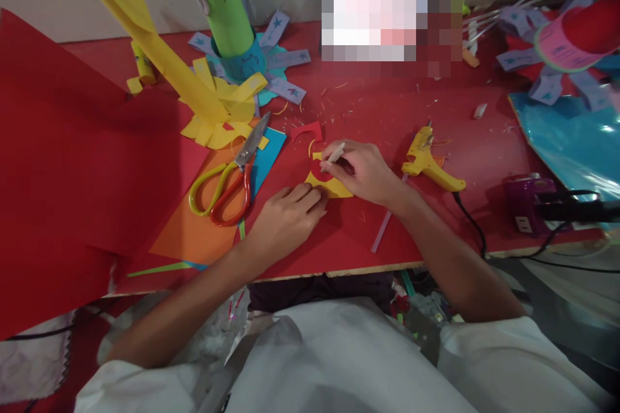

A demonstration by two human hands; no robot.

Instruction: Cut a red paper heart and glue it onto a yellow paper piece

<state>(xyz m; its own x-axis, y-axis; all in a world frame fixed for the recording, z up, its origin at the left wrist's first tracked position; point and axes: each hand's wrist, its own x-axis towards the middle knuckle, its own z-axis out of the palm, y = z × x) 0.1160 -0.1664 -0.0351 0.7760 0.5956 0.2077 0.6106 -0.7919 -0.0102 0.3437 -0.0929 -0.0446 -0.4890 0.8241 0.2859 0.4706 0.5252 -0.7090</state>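
A small yellow paper piece [334, 188] with a red round shape on it lies on the red table [387, 110]. My left hand [285, 219] rests with curled fingers pressing the yellow piece's left edge. My right hand [363, 171] is closed around a thin whitish pen-like stick [335, 155], its tip down on the red shape. A red paper scrap [306, 131] lies just behind the yellow piece.
Red-and-yellow-handled scissors [232, 181] lie on orange and blue paper left of my hands. A yellow glue gun [429, 161] lies to the right, a purple socket box [526, 203] beyond it. A large red sheet [58, 161] fills the left; paper crafts stand behind.
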